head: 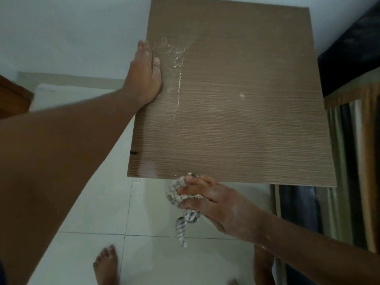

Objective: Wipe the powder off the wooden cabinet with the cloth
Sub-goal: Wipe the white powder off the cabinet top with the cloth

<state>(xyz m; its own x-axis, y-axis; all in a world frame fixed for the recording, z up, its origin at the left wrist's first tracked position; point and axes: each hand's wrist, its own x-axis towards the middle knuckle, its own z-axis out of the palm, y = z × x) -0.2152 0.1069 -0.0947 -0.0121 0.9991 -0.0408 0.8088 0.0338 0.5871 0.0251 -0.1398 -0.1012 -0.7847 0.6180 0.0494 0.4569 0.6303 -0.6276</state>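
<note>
**Powder streak left on the cabinet, cloth at the near edge**

The powder (pixel 178 64) lies as white smears and specks on the far-left part of the cabinet (pixel 246 120) top, running down in a thin line toward the middle, with one lone speck further right. The rest of the brown, wood-grained top looks clean.

The cloth (pixel 181 204), checked and bunched, is at the near edge of the top, mostly hanging off it, a twisted tail dangling toward the floor (pixel 92 212). The right hand (pixel 213 204) is clenched around the cloth, fingers curled tight, with white dust on its skin and wrist.

The left hand (pixel 144 77) lies flat on the left edge of the top, fingers together and extended, holding nothing, just beside the powder.

Below, two bare feet (pixel 107 264) stand on pale tiles. A curtain (pixel 349 161) hangs to the right of the cabinet.
</note>
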